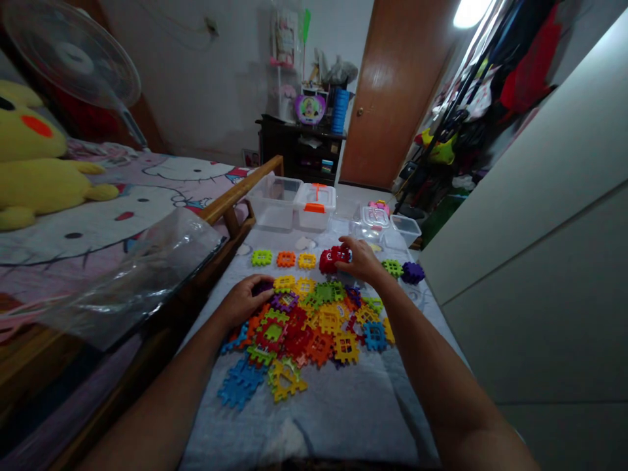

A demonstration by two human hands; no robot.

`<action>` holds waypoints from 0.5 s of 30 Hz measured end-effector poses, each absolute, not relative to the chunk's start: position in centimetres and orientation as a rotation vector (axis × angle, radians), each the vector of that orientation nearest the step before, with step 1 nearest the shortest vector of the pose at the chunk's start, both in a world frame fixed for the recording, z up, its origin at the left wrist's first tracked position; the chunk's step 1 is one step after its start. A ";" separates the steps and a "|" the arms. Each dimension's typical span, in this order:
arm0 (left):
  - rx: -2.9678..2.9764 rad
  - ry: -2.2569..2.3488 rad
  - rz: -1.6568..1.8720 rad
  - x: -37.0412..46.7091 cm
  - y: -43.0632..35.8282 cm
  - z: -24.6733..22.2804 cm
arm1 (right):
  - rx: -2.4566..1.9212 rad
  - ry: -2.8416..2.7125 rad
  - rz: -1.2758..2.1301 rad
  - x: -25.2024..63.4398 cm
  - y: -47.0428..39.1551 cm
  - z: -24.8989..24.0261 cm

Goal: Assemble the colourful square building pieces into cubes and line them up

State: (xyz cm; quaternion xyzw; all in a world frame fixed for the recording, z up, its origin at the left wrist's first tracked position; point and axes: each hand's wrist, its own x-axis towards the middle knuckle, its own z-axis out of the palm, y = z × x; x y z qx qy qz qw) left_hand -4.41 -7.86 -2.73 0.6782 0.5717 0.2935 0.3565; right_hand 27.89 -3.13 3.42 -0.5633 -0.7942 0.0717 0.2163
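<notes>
A heap of colourful interlocking plastic building blocks [330, 318] lies on the cloth-covered table. At the heap's left edge my left hand [245, 302] curls its fingers and thumb around a purple block [263, 288]. Beyond the heap, my right hand [362, 259] has thumb and fingers closed on red blocks [330, 260], which sit close together. In line with these stand a lime-green block [261, 258], an orange block [286, 260] and a yellow block [307, 261] to the left. A green block [392, 267] and dark purple blocks [413, 272] are at the right.
Clear plastic bins [277, 209] and a lidded box with orange latches [316, 208] stand at the table's far end, with smaller clear containers [405, 229] at right. A wooden bed rail [245, 186] borders the left side; a white cabinet [534, 261] borders the right.
</notes>
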 end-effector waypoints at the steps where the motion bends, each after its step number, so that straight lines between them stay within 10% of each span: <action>1: 1.745 1.472 0.773 -4.4 -7.9 -2.8 | -1.580 -2.216 0.204 27.7 -2.5 3.1; 15: 1.764 1.462 0.757 -4.4 -7.8 -2.8 | -1.688 -2.319 0.247 26.1 -0.7 2.1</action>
